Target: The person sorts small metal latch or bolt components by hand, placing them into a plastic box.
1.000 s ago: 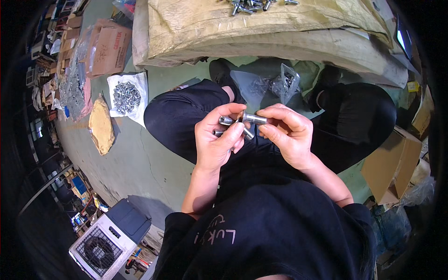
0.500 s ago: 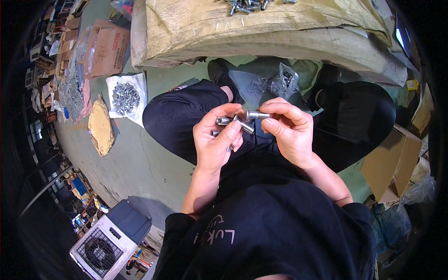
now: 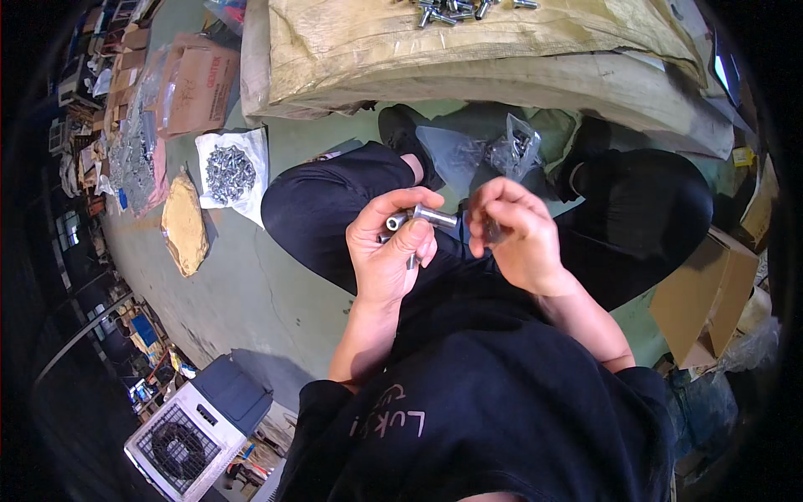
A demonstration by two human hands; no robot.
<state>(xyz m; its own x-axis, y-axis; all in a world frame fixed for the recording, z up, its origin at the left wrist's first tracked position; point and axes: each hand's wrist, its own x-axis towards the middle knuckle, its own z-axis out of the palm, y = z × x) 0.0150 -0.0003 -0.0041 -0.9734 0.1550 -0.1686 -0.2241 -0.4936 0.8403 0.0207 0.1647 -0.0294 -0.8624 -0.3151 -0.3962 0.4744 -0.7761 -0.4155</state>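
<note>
My left hand (image 3: 381, 255) is closed on several shiny metal pins with hollow ends. One pin (image 3: 437, 217) points right from between its thumb and fingers, and others show beside the palm. Just to the right, my right hand (image 3: 527, 238) is raised with its fingers curled. A small greyish thing shows blurred at its fingertips; I cannot make out what it is. Beyond the hands, a clear plastic bag (image 3: 516, 149) with metal parts lies on the floor between my legs. More metal pins (image 3: 456, 12) lie loose on the yellowish wrapped surface (image 3: 477, 46) ahead.
On the floor to the left, a white sheet (image 3: 258, 159) carries a heap of small metal parts (image 3: 229, 174). Near it are a yellowish wrapped package (image 3: 184, 226) and a cardboard box (image 3: 196, 88). A fan unit (image 3: 180, 443) stands lower left. An open carton (image 3: 703, 293) is at the right.
My right hand has drawn slightly away from the left, and its fingers have curled. The pin it pinched between thumb and fingers no longer shows clearly. My left hand keeps its pins.
</note>
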